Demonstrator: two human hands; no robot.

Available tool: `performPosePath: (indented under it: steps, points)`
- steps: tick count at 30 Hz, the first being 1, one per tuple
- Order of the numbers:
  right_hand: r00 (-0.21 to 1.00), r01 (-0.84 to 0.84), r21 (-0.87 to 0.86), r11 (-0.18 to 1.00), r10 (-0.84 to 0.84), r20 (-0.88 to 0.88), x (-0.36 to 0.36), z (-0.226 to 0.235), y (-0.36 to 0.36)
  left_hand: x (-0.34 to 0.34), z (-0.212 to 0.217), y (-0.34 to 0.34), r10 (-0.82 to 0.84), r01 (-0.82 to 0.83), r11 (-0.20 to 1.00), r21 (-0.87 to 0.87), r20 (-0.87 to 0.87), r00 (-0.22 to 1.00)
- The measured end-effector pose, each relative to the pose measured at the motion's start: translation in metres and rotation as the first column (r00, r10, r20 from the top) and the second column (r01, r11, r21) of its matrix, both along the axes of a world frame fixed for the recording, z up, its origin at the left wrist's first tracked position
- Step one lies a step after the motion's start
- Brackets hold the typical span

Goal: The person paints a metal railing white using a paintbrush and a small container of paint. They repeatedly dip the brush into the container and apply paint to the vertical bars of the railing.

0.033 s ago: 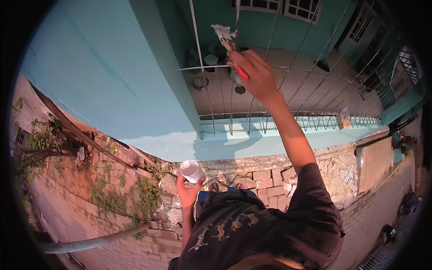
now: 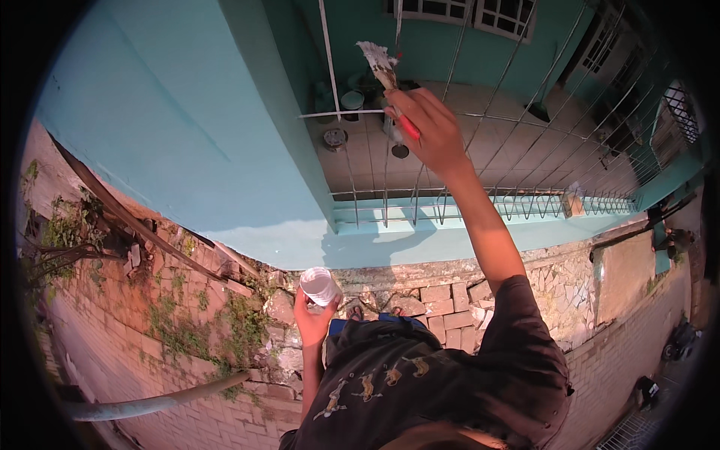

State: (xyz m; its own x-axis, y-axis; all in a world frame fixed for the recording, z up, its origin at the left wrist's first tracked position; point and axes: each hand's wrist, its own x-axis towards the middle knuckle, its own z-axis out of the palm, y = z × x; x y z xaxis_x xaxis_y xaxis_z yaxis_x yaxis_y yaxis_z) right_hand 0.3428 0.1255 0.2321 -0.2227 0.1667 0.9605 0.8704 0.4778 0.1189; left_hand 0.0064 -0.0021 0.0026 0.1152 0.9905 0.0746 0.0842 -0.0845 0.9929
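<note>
Paintbrush (image 2: 379,64) angled up and to the left, its bristles thick with white, is gripped near the middle in the right hand (image 2: 431,131), a red stretch of handle showing below the fingers. From where I stand, its head is up among the bars of a metal grille (image 2: 329,56), though I cannot tell whether the bristles touch one. Lower down, near the waist, the left hand (image 2: 313,322) curls around a white plastic cup (image 2: 319,285), its mouth facing up; how much paint it holds is hard to judge.

The work in hand looks like painting the grille, whose leftmost bar appears whiter above the crossbar (image 2: 360,112) than below. Done well, it likely calls for wiping the loaded bristles on the cup's rim, then drawing light strokes along each bar, turning the brush to reach the sides and joints. Bringing the cup closer beneath could catch drips.

Just left of the bars stands a turquoise pillar (image 2: 172,127), where a stray stroke would probably show. Behind the grille, a bucket (image 2: 352,100) sits on a pale floor (image 2: 465,142); below the worker, sunlit stone paving (image 2: 450,300) meets weeds (image 2: 244,322).
</note>
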Motion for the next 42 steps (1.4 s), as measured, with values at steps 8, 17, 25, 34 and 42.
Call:
performPosePath:
  steps: [8, 17, 25, 34, 42]
  points:
    - [0.987, 0.151, 0.043, 0.988, -0.153, 0.046, 0.01, 0.013, 0.013, -0.002, 0.001, -0.001, -0.018, 0.018, 1.0, 0.015, -0.006, 1.0]
    - [0.947, -0.119, -0.069, 0.991, 0.092, -0.309, 0.016, 0.015, -0.004, -0.004, 0.0, 0.004, -0.018, 0.018, 1.0, 0.025, -0.008, 1.0]
    - [0.978, 0.128, 0.086, 0.988, -0.111, -0.178, 0.013, 0.019, 0.002, -0.004, 0.005, 0.002, -0.006, 0.007, 0.999, 0.033, -0.018, 1.0]
    - [0.99, -0.045, -0.125, 0.991, 0.027, -0.139, 0.005, -0.029, -0.006, -0.009, 0.001, 0.003, -0.006, 0.006, 1.0, 0.021, -0.026, 1.0]
    - [0.932, 0.024, 0.02, 1.0, -0.015, -0.363, 0.019, -0.009, 0.005, -0.016, -0.008, 0.001, -0.009, 0.009, 1.0, -0.024, -0.034, 0.999]
